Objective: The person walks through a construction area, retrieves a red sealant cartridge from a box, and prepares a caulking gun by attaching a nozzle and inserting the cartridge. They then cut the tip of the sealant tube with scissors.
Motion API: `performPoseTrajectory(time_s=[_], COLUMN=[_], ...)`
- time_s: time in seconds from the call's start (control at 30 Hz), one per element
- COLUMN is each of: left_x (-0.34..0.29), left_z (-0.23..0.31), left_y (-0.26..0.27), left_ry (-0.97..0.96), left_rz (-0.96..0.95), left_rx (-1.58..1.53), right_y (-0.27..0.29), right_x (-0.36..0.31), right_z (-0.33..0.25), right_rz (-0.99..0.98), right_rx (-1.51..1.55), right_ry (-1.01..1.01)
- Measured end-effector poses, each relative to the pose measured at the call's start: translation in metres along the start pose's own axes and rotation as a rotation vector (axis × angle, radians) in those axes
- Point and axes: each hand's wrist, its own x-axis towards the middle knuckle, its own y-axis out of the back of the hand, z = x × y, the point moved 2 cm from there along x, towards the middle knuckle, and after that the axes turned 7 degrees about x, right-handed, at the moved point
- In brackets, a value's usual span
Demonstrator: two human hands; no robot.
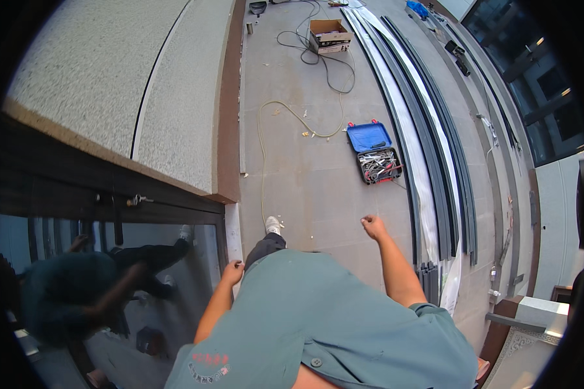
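Note:
My left hand [233,273] hangs beside my left thigh, close to the door frame, with its fingers curled closed. A small dark spot shows at its fingertips, too small to name. Out in front over the tiled floor, my right hand [374,228] is closed with thumb and fingers drawn together, and nothing shows in it. Beyond it on the floor lies an open tool case [370,137] with a blue lid, its tray full of metal tools [378,165]. Neither hand touches the case.
Long dark metal profiles [428,129] with white sheeting run along the floor at right. A pale hose [261,149] and a dark cable [331,74] curl near a cardboard box [329,36]. A stone-clad wall [182,84] and dark glass pane [188,259] stand at left.

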Motion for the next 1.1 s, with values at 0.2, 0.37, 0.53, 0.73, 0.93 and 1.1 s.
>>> performPoseTrajectory(time_s=[0.2, 0.37, 0.53, 0.73, 0.93, 1.1], left_x=[0.136, 0.252, 0.334, 0.401, 0.498, 0.621], left_z=[0.153, 0.247, 0.308, 0.428, 0.538, 0.588], left_y=[0.123, 0.191, 0.229, 0.268, 0.292, 0.314], left_ry=[-0.126, -0.225, -0.099, -0.086, -0.131, -0.062], left_rz=[-0.083, -0.05, -0.042, -0.118, -0.105, -0.231], left_rx=[0.213, 0.12, 0.221, 0.184, 0.028, 0.14], right_y=[-0.047, -0.067, -0.035, 0.103, 0.249, 0.246], right_x=[0.007, 0.043, 0.159, 0.414, 0.615, 0.693], right_z=[-0.033, -0.016, -0.011, -0.145, -0.32, -0.357], right_rz=[-0.307, -0.264, -0.581, -0.167, 0.131, 0.108], right_rx=[0.066, -0.006, -0.035, -0.164, 0.325, 0.38], right_ry=[-0.096, -0.368, -0.462, -0.149, 0.108, -0.002])
